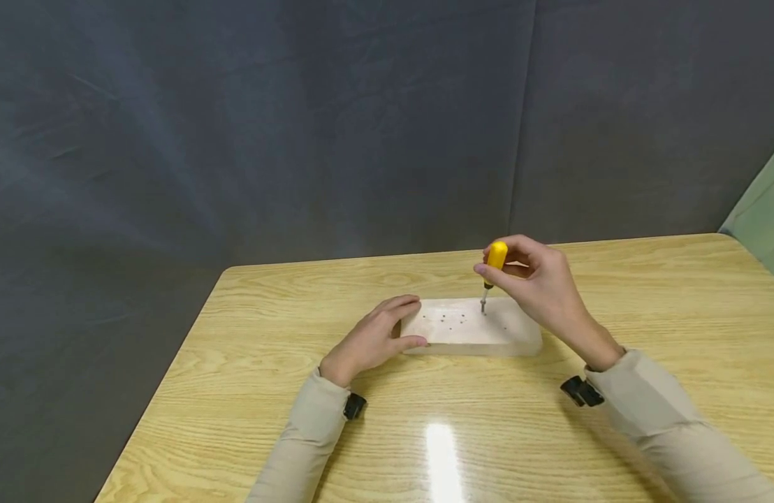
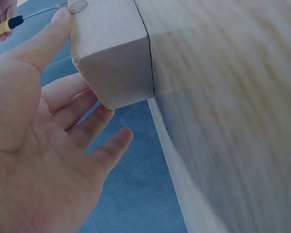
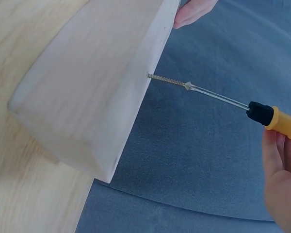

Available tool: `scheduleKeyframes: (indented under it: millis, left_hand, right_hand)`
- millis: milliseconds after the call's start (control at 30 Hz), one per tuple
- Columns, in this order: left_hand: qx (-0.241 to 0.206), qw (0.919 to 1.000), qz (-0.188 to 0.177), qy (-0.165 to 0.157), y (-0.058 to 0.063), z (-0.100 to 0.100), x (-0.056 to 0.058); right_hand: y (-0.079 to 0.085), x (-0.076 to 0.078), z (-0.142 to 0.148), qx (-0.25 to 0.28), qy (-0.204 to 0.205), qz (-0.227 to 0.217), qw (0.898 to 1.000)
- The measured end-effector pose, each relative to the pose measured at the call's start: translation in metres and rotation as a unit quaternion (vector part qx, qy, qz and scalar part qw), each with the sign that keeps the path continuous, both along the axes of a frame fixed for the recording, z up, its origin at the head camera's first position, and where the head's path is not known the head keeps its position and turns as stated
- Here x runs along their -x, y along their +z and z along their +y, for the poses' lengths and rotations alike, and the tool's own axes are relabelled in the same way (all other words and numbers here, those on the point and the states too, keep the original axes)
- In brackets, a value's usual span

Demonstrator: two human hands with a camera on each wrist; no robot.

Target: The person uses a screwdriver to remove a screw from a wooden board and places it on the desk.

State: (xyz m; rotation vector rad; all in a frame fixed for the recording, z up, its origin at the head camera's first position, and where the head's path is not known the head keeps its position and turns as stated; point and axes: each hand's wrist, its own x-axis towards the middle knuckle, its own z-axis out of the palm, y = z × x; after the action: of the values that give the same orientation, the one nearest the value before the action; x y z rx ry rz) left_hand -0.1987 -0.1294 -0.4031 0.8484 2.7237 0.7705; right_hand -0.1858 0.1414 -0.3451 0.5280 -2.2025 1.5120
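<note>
A pale wooden block (image 1: 450, 335) with several small holes in its top lies on the table. My left hand (image 1: 381, 332) holds the block's left end, thumb at the near edge and fingers at the far side; the left wrist view shows the block's end (image 2: 119, 77) between them. In my right hand (image 1: 541, 279) is a screwdriver (image 1: 497, 256) with a yellow handle and black collar, gripped by the handle. Its tip meets the head of a screw (image 3: 169, 80), which stands upright in the block's top with most of its thread exposed.
The light wood-grain table (image 1: 267, 363) extends around the block on all sides. Behind it hangs a dark grey-blue cloth (image 1: 362, 140). A green surface (image 1: 764, 209) shows past the table's right edge. Each wrist carries a small black device (image 1: 582, 391).
</note>
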Motion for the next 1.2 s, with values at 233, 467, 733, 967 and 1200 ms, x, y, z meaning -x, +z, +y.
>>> scheduleKeyframes:
  millis: [233,467,733,967,1200]
  left_hand:
    - [0.001,1.0,-0.006,-0.001,-0.0004,0.0015,-0.001]
    - [0.001,1.0,-0.007,0.0,0.0009,0.0024,-0.0002]
    - [0.002,1.0,-0.006,0.0,0.0022,0.0014,-0.0005]
    - [0.004,0.9999,-0.009,0.002,0.0002,0.0006,0.0005]
    - [0.005,0.9999,-0.01,0.003,0.0001,0.0,0.0008]
  right_hand:
    - [-0.0047,0.0009,-0.0014,-0.012,-0.014,0.019,1.0]
    - [-0.0044,0.0013,-0.0018,-0.007,-0.039,0.053,0.998]
    - [-0.0017,0.0011,0.0001,-0.004,-0.013,0.046,0.999]
    - [-0.0005,-0.0002,-0.001,-0.001,0.011,0.031,0.999]
    - [-0.0022,-0.0002,-0.0019,-0.007,0.011,0.033,0.999]
